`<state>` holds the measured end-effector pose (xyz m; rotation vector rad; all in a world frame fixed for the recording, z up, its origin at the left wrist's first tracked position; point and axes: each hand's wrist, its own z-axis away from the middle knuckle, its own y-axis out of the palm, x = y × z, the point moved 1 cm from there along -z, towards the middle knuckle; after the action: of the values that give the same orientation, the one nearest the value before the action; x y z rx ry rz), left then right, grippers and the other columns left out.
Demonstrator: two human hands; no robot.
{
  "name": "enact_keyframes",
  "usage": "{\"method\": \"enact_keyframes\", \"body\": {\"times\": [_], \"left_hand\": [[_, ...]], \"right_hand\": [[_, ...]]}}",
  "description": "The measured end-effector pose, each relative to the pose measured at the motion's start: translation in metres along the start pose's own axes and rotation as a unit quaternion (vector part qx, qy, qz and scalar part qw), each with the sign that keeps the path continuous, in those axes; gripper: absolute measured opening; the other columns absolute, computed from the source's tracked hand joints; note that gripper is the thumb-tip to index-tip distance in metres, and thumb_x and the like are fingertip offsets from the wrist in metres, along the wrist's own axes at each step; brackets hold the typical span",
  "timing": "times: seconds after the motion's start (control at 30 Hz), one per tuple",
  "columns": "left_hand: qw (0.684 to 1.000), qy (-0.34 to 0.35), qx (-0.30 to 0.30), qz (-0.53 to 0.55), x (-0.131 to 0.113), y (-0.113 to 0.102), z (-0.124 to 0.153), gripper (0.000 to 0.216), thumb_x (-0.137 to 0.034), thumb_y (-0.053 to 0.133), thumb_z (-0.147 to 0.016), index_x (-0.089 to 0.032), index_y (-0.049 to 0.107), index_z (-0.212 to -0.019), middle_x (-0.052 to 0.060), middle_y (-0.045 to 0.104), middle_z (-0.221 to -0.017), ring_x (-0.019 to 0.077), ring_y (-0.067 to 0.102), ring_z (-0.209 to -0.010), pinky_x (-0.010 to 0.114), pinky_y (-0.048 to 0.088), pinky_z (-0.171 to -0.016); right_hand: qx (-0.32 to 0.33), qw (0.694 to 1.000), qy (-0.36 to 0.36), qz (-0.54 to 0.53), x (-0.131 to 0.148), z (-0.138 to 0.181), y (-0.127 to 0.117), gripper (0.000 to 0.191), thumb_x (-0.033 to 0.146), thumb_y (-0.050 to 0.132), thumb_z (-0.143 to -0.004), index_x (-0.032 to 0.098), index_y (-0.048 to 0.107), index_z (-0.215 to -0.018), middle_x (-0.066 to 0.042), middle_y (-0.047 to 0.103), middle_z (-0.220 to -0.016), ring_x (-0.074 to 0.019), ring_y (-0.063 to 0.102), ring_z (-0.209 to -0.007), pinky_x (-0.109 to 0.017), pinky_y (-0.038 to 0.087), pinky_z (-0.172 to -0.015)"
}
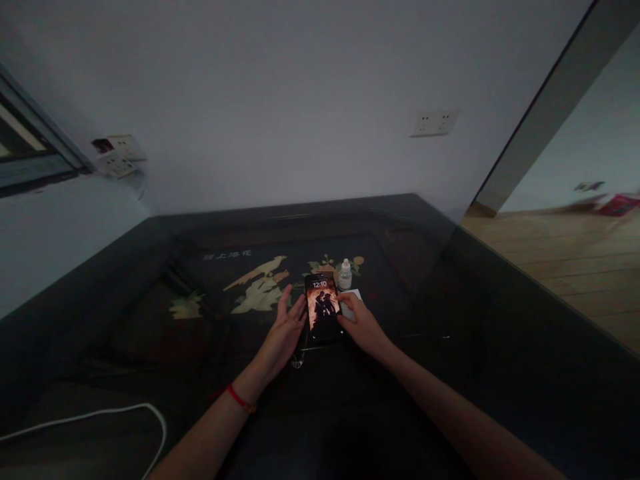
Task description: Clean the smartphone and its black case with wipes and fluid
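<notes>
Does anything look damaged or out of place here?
Possibly the left-hand socket plates: a dark reddish patch shows beside the upper one, perhaps an uncovered opening, though it's too blurred to tell. I see no spill around the phone.

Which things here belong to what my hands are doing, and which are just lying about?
In use:
phone, lit screen reading 12:10, between left hand and right hand

Apparently just lying about:
small white-capped bottle, beside the phone
white item, partly hidden by right hand
white cable, lower left
</notes>
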<state>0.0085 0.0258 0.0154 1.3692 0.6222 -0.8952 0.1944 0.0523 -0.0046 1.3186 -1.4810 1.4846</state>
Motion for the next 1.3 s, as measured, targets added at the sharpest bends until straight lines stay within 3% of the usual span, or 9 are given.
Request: {"method": "enact_keyframes", "body": {"times": [0.4, 0.87, 1.17, 1.3], "left_hand": [[1.000, 0.006, 0.004, -0.004, -0.002, 0.001, 0.002, 0.096, -0.007, 0.059, -0.063, -0.030, 0.015, -0.145, 0.006, 0.051, -0.138, 0.0189, 0.042, -0.131, 0.037, 0.022, -0.114], [1.000, 0.001, 0.018, 0.005, -0.002, -0.001, 0.000, 0.102, -0.008, 0.059, -0.063, -0.038, 0.006, -0.145, 0.004, 0.050, -0.139, 0.0178, 0.043, -0.130, 0.038, 0.025, -0.112], [0.999, 0.022, -0.012, -0.021, 0.002, 0.003, 0.000, 0.098, -0.011, 0.060, -0.064, -0.037, 0.011, -0.145, 0.007, 0.046, -0.141, 0.0200, 0.042, -0.131, 0.039, 0.026, -0.112], [0.997, 0.029, -0.042, -0.054, 0.004, -0.001, 0.001, 0.091, -0.013, 0.062, -0.065, -0.034, 0.020, -0.143, 0.008, 0.043, -0.143, 0.0189, 0.033, -0.137, 0.036, 0.022, -0.113]], "right_hand": [[0.020, 1.000, -0.009, -0.008, 0.004, 0.001, -0.003, 0.032, 0.015, 0.052, -0.073, 0.023, 0.050, -0.103, -0.004, 0.060, -0.113, -0.0200, 0.055, -0.115, -0.038, 0.037, -0.101], [0.004, 0.999, -0.001, 0.042, 0.010, 0.002, -0.003, 0.013, 0.016, 0.050, -0.075, 0.024, 0.046, -0.085, -0.004, 0.061, -0.104, -0.0236, 0.056, -0.104, -0.042, 0.039, -0.093], [-0.004, 0.998, -0.024, 0.056, 0.008, -0.001, -0.002, 0.029, 0.015, 0.056, -0.071, 0.024, 0.058, -0.099, -0.003, 0.063, -0.107, -0.0213, 0.056, -0.107, -0.039, 0.040, -0.097], [-0.020, 0.997, -0.038, 0.072, 0.010, -0.003, -0.017, 0.028, 0.014, 0.053, -0.073, 0.024, 0.063, -0.098, -0.003, 0.066, -0.107, -0.0208, 0.059, -0.103, -0.037, 0.046, -0.089]]}}
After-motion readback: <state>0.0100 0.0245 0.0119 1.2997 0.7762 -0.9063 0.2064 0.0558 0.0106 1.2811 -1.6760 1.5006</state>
